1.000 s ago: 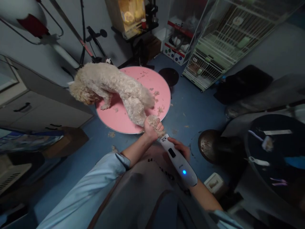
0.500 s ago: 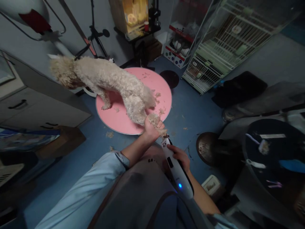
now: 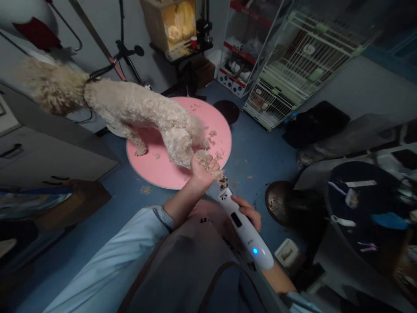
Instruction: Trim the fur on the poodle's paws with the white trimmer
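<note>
A curly, cream-coloured dog [image 3: 140, 104] stands on a round pink grooming table [image 3: 156, 167], its head toward the left and a dark loop around its neck. My left hand [image 3: 202, 169] is closed around one of its hind legs, which stretches back toward me with the paw [image 3: 223, 182] showing its dark pads. In my right hand [image 3: 249, 212] is a white hair clipper [image 3: 246, 232] with a lit blue light. The clipper's head end is right at the paw; whether the blade touches it I cannot tell. Tufts of cut hair [image 3: 212, 134] lie on the tabletop.
A wire cage [image 3: 273, 106] stands at the back right, beside a glass-fronted shelf [image 3: 243, 52]. To the right, a dark round table [image 3: 358, 191] carries scissors and small tools. A round stool [image 3: 278, 202] is near my right side; drawers [image 3: 32, 152] stand left.
The dog's head has shifted left and forward. The clipper's rear end has swung slightly right, and more of the paw's pads now shows. My left hand keeps its hold on the leg.
</note>
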Motion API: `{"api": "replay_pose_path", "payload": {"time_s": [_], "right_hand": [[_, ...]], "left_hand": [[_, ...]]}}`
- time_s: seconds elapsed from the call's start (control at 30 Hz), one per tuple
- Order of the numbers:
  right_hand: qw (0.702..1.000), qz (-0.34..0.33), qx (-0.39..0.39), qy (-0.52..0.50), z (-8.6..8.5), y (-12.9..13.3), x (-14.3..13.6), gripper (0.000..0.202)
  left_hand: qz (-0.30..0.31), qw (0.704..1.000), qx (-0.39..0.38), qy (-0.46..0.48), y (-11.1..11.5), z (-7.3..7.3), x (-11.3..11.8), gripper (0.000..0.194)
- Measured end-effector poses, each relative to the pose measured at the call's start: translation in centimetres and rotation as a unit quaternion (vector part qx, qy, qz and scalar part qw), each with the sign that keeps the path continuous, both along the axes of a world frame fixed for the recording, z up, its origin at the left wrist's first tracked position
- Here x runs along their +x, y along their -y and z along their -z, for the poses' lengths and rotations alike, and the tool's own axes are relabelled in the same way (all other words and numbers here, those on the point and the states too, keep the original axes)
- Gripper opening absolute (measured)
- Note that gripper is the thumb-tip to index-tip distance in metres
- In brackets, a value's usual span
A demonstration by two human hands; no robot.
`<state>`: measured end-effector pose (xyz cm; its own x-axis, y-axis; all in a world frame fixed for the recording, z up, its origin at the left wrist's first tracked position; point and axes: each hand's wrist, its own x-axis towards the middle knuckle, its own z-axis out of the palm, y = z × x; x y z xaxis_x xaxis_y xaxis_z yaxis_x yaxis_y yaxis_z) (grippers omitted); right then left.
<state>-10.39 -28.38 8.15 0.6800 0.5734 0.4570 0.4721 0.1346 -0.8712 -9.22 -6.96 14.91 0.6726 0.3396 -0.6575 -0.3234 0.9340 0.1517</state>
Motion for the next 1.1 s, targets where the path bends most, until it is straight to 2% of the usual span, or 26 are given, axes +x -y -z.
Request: {"api": "replay_pose_path", "payload": {"time_s": [0.07, 0.23, 0.33, 0.43, 0.6, 0.7, 0.8, 0.9, 0.97, 1.1], "right_hand": [[0.999, 0.03, 0.041, -0.015, -0.5, -0.5, -0.1, 0.058], [0.988, 0.02, 0.064, -0.136, -1.5, -2.8, 0.0, 0.047], [0.985, 0.029, 0.068, -0.156, -1.5, -3.8, -0.2, 0.049], [0.989, 0.002, 0.085, -0.123, -0.3, -4.1, -0.1, 0.052], [0.996, -0.019, 0.073, 0.049, 3.5, -4.5, 0.8, 0.054], [0.995, -0.012, 0.085, 0.05, 4.2, -5.5, 1.3, 0.055], [0.991, 0.056, 0.119, -0.016, 3.1, -6.2, 1.7, 0.059], [0.976, 0.103, 0.163, -0.097, 1.1, -6.0, 2.0, 0.054], [0.981, 0.061, 0.145, -0.116, 0.0, -5.6, 2.1, 0.047], [0.988, -0.05, 0.03, -0.145, -1.1, -5.2, 2.3, 0.042]], "left_hand": [[-0.001, 1.0, 0.002, 0.012, -0.3, 0.2, 0.0, 0.047], [-0.003, 1.0, 0.0, 0.021, -0.8, 0.4, 0.1, 0.049], [0.008, 1.0, 0.0, 0.018, -1.0, 0.0, 0.0, 0.05], [0.008, 1.0, -0.002, 0.01, -1.2, -0.6, -0.1, 0.05], [-0.031, 0.999, -0.015, -0.001, -1.6, -1.4, 0.1, 0.048], [-0.028, 0.999, -0.024, -0.002, -2.1, -1.4, 0.0, 0.046], [-0.02, 0.999, -0.022, 0.013, -2.8, -1.0, -0.5, 0.046], [0.021, 0.999, -0.022, 0.014, -3.4, -0.6, -1.2, 0.049], [0.044, 0.999, -0.023, 0.014, -3.7, -0.3, -1.7, 0.05], [0.053, 0.998, -0.017, 0.031, -3.9, 0.4, -2.0, 0.052]]}}
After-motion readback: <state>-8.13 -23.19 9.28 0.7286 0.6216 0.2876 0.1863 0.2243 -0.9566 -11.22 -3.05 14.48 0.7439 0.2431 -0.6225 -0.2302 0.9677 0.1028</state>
